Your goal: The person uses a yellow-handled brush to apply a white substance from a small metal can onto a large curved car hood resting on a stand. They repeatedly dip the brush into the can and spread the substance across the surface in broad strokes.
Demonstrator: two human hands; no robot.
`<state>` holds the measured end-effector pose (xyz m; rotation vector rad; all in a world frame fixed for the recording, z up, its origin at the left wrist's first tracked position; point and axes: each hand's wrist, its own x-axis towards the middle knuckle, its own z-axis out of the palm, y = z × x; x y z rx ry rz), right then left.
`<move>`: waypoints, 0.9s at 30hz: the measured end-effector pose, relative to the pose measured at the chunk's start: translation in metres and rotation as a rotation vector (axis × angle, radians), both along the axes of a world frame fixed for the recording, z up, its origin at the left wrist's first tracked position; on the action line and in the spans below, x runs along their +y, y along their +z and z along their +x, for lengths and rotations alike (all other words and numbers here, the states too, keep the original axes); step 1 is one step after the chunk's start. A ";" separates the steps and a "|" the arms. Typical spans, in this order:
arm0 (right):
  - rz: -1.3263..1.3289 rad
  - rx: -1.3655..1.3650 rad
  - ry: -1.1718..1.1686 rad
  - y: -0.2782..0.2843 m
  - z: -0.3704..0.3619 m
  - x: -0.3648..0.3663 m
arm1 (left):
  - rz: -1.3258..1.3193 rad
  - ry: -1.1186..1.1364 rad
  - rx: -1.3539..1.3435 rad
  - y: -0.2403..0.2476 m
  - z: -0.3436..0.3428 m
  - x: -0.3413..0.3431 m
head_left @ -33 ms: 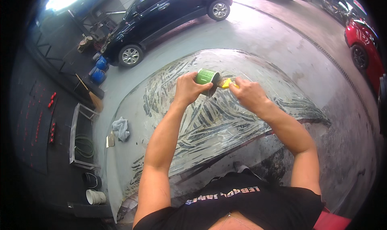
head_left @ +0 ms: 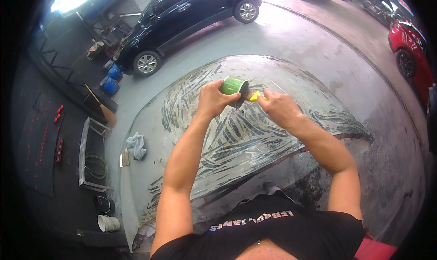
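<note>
My left hand [head_left: 212,99] is closed around a small green can [head_left: 233,85], which tips over with its dark mouth facing right. In my right hand [head_left: 278,106] is a paintbrush [head_left: 255,96] with a yellow handle, pinched in the fingers. Its brown bristles are at the mouth of the can; how far in they reach is hard to see. Below both hands lies a car hood [head_left: 246,141], grey and covered with dark, wet-looking streaks.
On the hood's left side lie a grey-blue cloth [head_left: 136,146] and a small flat pale block [head_left: 124,158]. A metal frame [head_left: 85,155], a white bucket [head_left: 108,223] and a broom [head_left: 107,114] stand left. Beyond are a dark car [head_left: 191,28] and a red car [head_left: 412,55].
The brush has dipped slightly lower and closer to the can's mouth, with my right hand shifting a little left. My left hand and the can are almost unmoved.
</note>
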<state>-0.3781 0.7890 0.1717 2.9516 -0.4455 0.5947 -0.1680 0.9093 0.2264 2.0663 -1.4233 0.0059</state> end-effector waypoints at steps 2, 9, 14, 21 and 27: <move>0.143 0.054 -0.037 0.008 0.005 0.009 | -0.143 -0.029 -0.044 -0.007 0.004 -0.007; 0.823 -0.157 -0.020 0.028 -0.019 -0.031 | -0.043 -0.002 -0.016 -0.007 0.015 -0.006; 0.627 -0.270 -0.012 0.019 -0.012 -0.033 | -0.139 -0.116 -0.096 -0.010 0.018 -0.010; 1.096 -0.097 0.107 -0.006 -0.010 -0.061 | -0.106 -0.206 0.024 -0.011 0.010 -0.013; 1.409 -0.269 -0.037 -0.020 -0.043 -0.094 | -0.199 0.079 0.277 -0.005 0.052 0.010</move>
